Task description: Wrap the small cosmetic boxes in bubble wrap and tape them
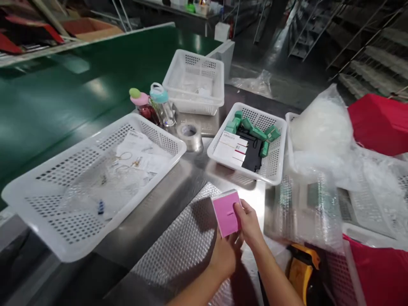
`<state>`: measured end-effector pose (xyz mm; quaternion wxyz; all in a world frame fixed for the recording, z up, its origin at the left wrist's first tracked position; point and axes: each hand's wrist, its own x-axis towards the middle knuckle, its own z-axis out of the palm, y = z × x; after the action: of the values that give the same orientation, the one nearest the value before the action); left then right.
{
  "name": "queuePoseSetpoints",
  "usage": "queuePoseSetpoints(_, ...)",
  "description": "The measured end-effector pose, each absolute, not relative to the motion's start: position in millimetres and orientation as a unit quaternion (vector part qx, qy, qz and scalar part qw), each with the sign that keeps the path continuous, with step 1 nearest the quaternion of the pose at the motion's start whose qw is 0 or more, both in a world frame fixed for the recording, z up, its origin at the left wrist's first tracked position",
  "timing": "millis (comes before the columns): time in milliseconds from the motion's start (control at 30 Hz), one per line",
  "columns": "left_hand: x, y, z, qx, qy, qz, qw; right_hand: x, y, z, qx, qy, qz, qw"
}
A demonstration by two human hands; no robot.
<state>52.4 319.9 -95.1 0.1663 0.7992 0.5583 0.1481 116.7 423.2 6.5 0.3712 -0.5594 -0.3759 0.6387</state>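
Observation:
A small square pink packet point(227, 214) with a pale strip along its top edge is held up above the metal table. My left hand point(225, 255) grips it from below, its fingers partly hidden behind the packet. On the right edge, my right hand point(250, 223) pinches it, thumb resting on the pink face. Beneath both hands lies a sheet of bubble wrap point(181, 238). Just beyond them stands a white basket point(277, 163) with black packets, white labelled cards and several green pieces inside.
Left is a large white basket point(41, 180) with papers and clear bags. Tape rolls point(193, 138) and two drink bottles point(165, 110) stand beyond, near another white basket point(194, 104). Rightward are a bulky plastic bag point(321, 127), bubble wrap and a yellow-black tool point(299, 276). A green conveyor point(105, 80) runs behind.

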Motion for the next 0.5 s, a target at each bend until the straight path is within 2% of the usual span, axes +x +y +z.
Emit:
queuePoseSetpoints(167,-2,299,-80,0.798,0.511,0.317,0.042,138,427,-49,-0.62,-0.382,0.587,0.353)
queuePoseSetpoints(233,-28,279,-66,0.768,0.535,0.351,0.037,144,430,-60,-0.633,-0.38,0.574,0.353)
queuePoseSetpoints(300,-51,255,-55,0.727,0.609,0.317,0.031,146,433,-64,-0.641,-0.391,0.558,0.354)
queuePoseSetpoints(367,-68,232,-52,0.693,0.685,0.225,0.008,144,433,-60,-0.648,-0.399,0.541,0.357)
queuePoseSetpoints(433,-77,217,-57,0.684,0.715,0.145,-0.014,138,430,-51,-0.65,-0.417,0.527,0.355)
queuePoseSetpoints(500,-80,209,-66,0.681,0.723,0.115,-0.013,129,423,-40,-0.632,-0.472,0.518,0.332)
